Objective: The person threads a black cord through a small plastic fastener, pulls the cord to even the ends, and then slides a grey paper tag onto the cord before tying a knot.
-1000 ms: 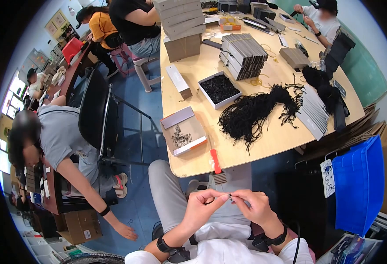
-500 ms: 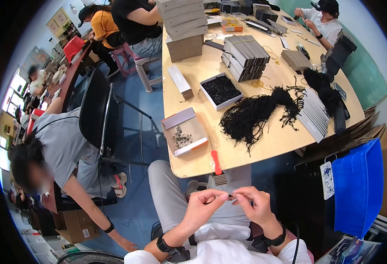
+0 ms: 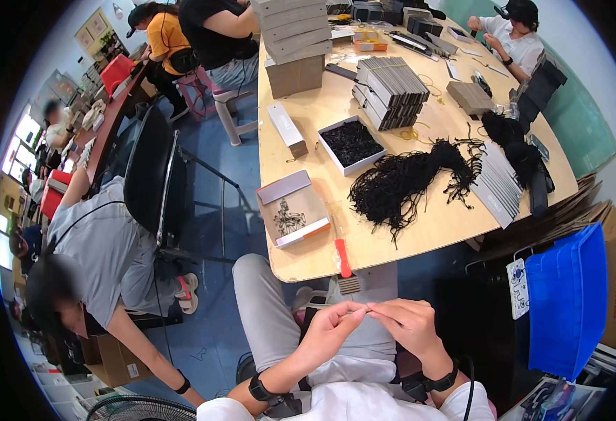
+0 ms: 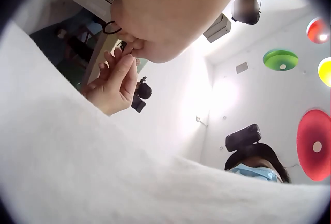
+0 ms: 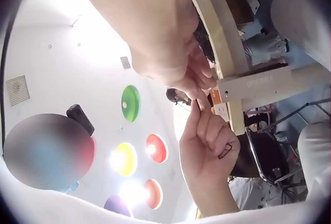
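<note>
In the head view my left hand [image 3: 330,328] and right hand [image 3: 409,326] meet fingertip to fingertip above my lap. Thumb and finger of each hand pinch a thin black cord, mostly hidden by the fingertips. A small dark loop [image 5: 225,151] shows at the left hand's curled fingers in the right wrist view. Beyond the hands, a stack of grey cards [image 3: 350,285] stands at the table edge near my knees. On the table are an open box of metal pins [image 3: 302,200], a red-handled tool [image 3: 343,258] and a bundle of black cords [image 3: 399,186].
A white box of small black pieces [image 3: 350,144], banded grey cards [image 3: 390,91] and fanned grey cards [image 3: 498,186] lie on the table [image 3: 297,270]. A blue bin [image 3: 569,302] stands at the right. Another person [image 3: 101,245] bends down at the left, beside a black chair [image 3: 152,168].
The right hand's fingers have straightened and closed in against the left fingertips, covering the dark piece seen between them. The person at the left has bent lower, arm reaching further down.
</note>
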